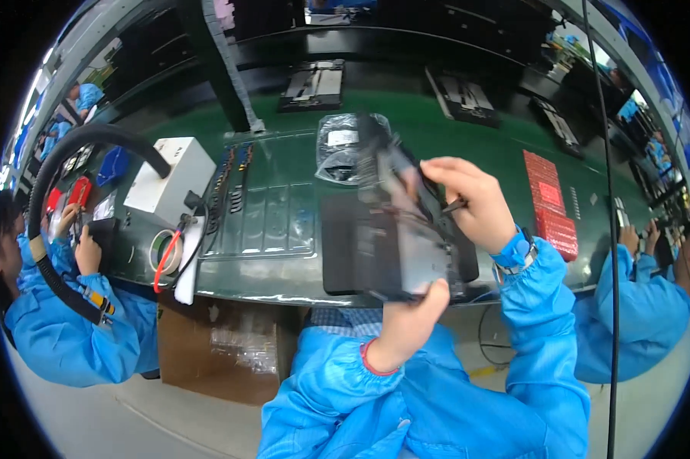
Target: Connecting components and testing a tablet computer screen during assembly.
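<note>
A flat dark device (425, 256) with a shiny grey panel is tilted above a black mat (339, 252) at the table's front edge. Motion blurs it, so its exact kind does not show. My left hand (410, 325) grips its near edge, thumb on top. My right hand (473, 200) is closed at the device's right side, fingertips by its upper edge. A thin dark pen-like tool (455, 205) sticks out between its fingers; its kind cannot be made out. Behind the device lies a clear plastic bag (337, 145) with a white label.
To the left are a clear tray (272, 222), a white box (169, 180) with a black hose, and a tape roll (165, 251). Red bubble wrap (548, 203) lies right. Similar open devices (313, 86) stand further back. A cardboard box (207, 352) sits below; co-workers flank me.
</note>
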Demonstrator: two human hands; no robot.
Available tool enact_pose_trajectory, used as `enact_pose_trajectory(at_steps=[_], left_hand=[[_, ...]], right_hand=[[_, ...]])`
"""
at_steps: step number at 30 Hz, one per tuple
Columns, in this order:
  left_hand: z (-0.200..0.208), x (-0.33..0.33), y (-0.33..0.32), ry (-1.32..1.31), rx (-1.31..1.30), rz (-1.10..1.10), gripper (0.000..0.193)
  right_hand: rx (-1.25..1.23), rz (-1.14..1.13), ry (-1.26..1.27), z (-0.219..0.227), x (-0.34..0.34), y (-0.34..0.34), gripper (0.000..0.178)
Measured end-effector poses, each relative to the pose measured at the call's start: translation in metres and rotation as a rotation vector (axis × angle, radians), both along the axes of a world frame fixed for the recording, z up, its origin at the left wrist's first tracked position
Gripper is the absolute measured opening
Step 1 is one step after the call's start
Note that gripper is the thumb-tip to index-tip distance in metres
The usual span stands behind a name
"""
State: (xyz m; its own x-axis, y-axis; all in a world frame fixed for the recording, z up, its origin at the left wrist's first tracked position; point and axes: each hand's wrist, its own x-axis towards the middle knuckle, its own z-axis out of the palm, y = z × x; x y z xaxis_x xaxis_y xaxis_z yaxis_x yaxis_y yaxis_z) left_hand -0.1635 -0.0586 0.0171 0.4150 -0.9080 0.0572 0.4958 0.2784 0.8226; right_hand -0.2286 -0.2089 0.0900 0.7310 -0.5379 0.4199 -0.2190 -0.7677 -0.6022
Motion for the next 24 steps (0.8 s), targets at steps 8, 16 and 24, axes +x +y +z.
enact_pose_trajectory(at_steps=[8,16,24], left_hand=[[0.045,0.005,0.002,-1.235,-0.207,0.327,0.057],[0.041,-0.002,0.022,-1.555,0.035,0.506,0.057],[0.037,-0.004,0.023,-1.616,0.069,0.57,0.043]], right_hand=[[1.066,0.035,-0.827,-0.003,0.02,0.025,0.033],[1.06,0.033,-0.816,-0.012,-0.015,-0.01,0.033],[1.017,0.05,-0.81,-0.011,-0.057,-0.031,0.033]])
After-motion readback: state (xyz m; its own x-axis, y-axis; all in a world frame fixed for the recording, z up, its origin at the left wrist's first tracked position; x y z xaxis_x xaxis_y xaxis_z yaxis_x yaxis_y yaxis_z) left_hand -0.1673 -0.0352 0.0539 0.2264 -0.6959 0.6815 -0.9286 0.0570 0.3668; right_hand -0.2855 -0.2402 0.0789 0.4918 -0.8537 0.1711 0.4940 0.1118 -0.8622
